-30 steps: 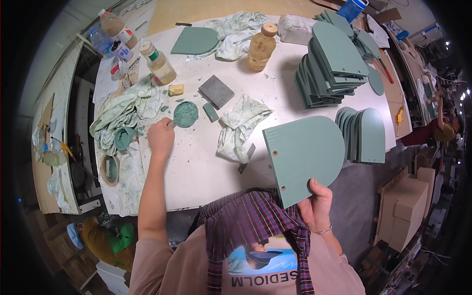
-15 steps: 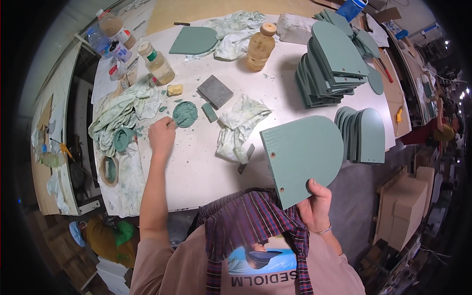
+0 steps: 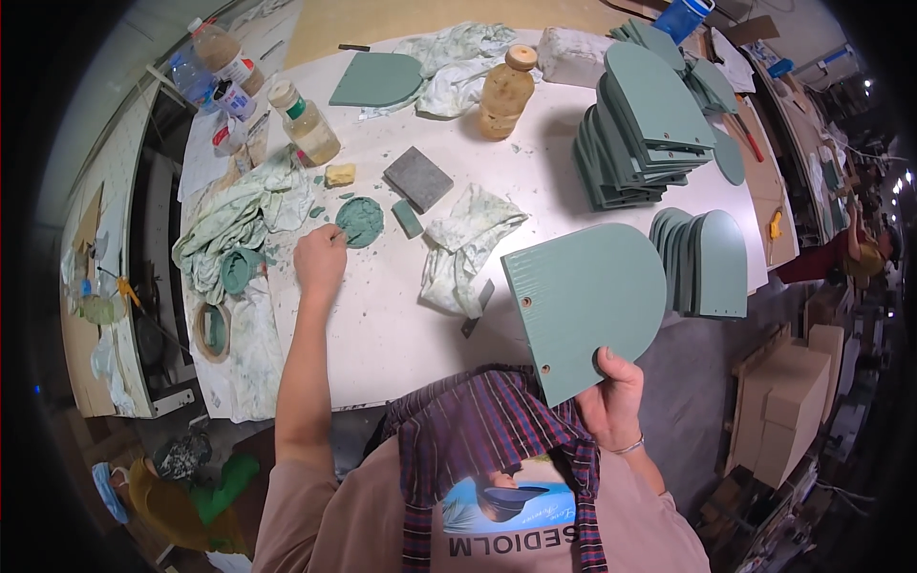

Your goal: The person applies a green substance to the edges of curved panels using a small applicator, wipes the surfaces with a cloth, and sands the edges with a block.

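R hand (image 3: 613,399) grips green board (image 3: 592,310); L hand (image 3: 320,256) at paste dish (image 3: 360,222)

Board is held up, tilted, in front of the body near the table's (image 3: 382,334) front edge; straight edge w/ 2 small holes faces L, rounded end R. R hand is closed on its lower edge, thumb on the near face, other fingers behind. L hand is at the near-L rim of the dish, fingers bunched; can't tell if anything's btwn them. Dish is round, w/ green paste in it.

Nearby: small green block (image 3: 407,219) just R of dish, grey block (image 3: 417,179) beyond that, yellow sponge (image 3: 340,175) behind dish. Crumpled rag (image 3: 468,250) lies btwn dish & board. Tall stack of boards (image 3: 654,105) at far R; row of upright boards (image 3: 721,263) just R of the held one. Amber jar (image 3: 508,93) stands toward the back.
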{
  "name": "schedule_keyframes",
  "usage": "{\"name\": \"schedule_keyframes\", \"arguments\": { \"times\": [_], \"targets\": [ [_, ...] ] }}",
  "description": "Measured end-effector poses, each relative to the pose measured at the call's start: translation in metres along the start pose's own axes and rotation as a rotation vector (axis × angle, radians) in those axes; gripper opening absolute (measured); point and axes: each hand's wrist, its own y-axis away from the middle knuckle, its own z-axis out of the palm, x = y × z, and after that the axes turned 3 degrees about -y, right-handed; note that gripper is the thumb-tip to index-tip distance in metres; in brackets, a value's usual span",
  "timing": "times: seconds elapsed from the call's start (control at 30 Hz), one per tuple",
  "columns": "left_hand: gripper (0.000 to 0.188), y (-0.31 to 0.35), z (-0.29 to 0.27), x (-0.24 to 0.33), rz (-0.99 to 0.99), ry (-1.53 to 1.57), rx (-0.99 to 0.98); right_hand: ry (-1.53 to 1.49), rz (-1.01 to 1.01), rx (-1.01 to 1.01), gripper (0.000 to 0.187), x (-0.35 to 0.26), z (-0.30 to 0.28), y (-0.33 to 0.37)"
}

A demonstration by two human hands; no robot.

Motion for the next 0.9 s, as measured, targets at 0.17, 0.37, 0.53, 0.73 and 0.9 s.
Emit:
{"name": "schedule_keyframes", "arguments": {
  "times": [0.17,0.37,0.53,0.73,0.9],
  "targets": [
    [0.016,-0.0002,-0.0025,0.0043,-0.045,-0.015,0.006,0.002,-0.01,0.009,0.051,-0.0001,0.0023,0.0009],
    [0.018,-0.0014,-0.0029,-0.0003,-0.029,0.024,0.042,0.009,-0.004,-0.001,0.05,-0.0002,0.0026,0.0012],
    [0.018,-0.0023,-0.004,0.0009,-0.049,-0.004,0.018,0.015,-0.003,0.007,0.051,-0.0002,0.0009,0.0006],
    [0.018,-0.0021,-0.0022,0.002,-0.056,-0.021,0.031,0.024,-0.003,0.002,0.053,0.0002,0.0003,0.0005],
    [0.018,-0.0011,-0.0041,0.0047,-0.04,0.009,0.062,0.025,-0.001,0.009,0.052,0.0007,0.0005,0.0013]
  ]
}}
